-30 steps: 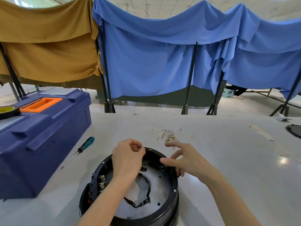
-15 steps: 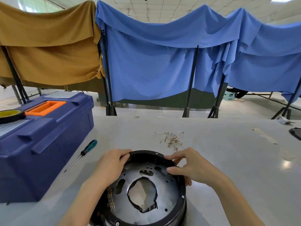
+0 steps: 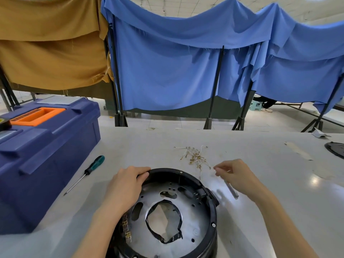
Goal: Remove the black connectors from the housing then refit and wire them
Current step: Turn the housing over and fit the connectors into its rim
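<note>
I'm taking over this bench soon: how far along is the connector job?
Looks done: black connectors sit inside the housing. In hand: left hand grips the housing rim; right hand hovers by the loose wires, blurred, grip unclear. Left: wiring, since the wires lie in a pile beyond the housing, none visibly attached.

A dark blue toolbox (image 3: 46,155) with an orange tray (image 3: 37,114) set in its lid stands at the left of the pale table (image 3: 260,146). A green-handled screwdriver (image 3: 89,170) lies just beside it. Behind the table, a blue cloth (image 3: 167,71) and a mustard cloth (image 3: 52,53) hang over black stands (image 3: 214,90). At the right edge lies a dark, round-edged thing (image 3: 336,149), possibly a cover
</note>
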